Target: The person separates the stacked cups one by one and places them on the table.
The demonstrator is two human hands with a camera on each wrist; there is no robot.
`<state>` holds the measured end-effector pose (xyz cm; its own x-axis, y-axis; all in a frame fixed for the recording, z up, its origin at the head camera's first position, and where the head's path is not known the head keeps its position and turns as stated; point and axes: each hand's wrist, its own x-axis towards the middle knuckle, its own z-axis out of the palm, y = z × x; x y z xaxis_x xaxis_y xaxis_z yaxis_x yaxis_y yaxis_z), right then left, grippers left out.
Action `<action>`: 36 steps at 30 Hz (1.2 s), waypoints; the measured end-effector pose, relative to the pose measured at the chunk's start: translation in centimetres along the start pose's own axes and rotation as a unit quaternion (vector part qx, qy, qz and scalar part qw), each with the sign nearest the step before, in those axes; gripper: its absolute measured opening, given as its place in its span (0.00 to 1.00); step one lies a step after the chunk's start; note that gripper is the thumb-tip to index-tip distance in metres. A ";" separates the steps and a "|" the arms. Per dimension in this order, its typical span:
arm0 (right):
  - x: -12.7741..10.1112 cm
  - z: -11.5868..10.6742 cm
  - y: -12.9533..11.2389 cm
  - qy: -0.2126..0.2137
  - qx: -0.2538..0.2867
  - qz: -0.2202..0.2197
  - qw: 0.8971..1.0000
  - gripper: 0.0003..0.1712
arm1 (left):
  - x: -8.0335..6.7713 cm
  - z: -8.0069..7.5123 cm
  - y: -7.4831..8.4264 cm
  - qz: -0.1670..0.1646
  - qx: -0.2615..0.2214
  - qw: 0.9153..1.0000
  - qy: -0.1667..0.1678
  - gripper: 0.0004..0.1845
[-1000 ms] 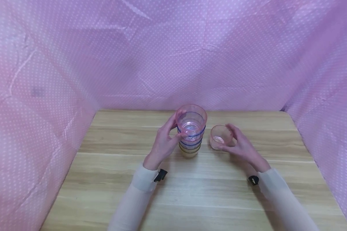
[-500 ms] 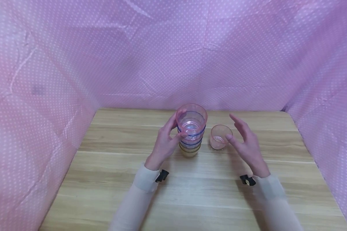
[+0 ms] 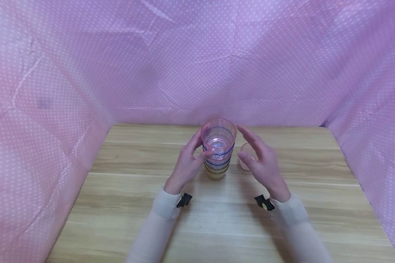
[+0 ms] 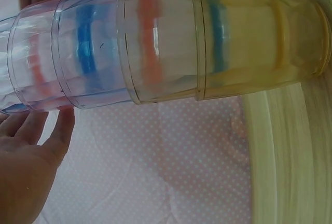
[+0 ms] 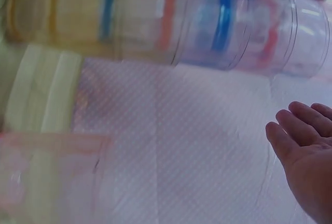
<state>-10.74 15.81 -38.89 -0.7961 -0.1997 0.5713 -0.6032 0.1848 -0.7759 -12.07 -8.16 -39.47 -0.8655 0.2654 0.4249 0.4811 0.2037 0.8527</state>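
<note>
Head view: the stack of nested cups stands upright at mid-table, the left hand curled round its side, thumb and fingers clamped on the upper cups. The right hand hovers just beside the stack, fingers straight and apart, holding nothing; a single pink cup stands partly hidden behind it. Recommended: brace low, grip only the top cup's rim, lift straight up.

We get soft, even, bright light, faint shadows, no glare; the right hand smears, and the right-wrist view blurs heavily.
</note>
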 end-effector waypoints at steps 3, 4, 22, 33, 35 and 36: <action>0.4 0.6 -0.2 -0.003 -0.001 -0.009 1.000 0.36 | -0.1 0.0 -0.1 -0.002 -0.032 0.999 -0.002 0.53; 0.5 0.7 -0.2 -0.003 -0.001 -0.011 1.000 0.35 | -0.2 0.0 -0.2 -0.005 -0.045 0.999 -0.002 0.54; 1.2 1.3 0.1 -0.009 0.029 -0.042 0.999 0.30 | -0.2 -0.4 -1.4 -0.053 -0.038 0.998 -0.023 0.38; 3.3 0.9 -0.6 -0.100 0.074 0.069 0.990 0.44 | -0.4 -0.3 -1.5 -0.031 -0.015 0.999 -0.022 0.37; 3.6 0.9 -0.6 -0.115 0.069 0.080 0.988 0.48 | -0.4 -0.3 -1.5 -0.027 -0.013 0.999 -0.022 0.37; 3.7 0.9 -0.5 -0.119 0.067 0.080 0.987 0.50 | -0.4 -0.3 -1.5 -0.027 -0.013 0.999 -0.022 0.37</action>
<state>-13.36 14.08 -36.61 -0.8370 -0.4021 0.3711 -0.4454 0.1065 -0.8890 -12.49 -8.84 -40.81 -0.8830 0.2957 0.3646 0.4293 0.1943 0.8820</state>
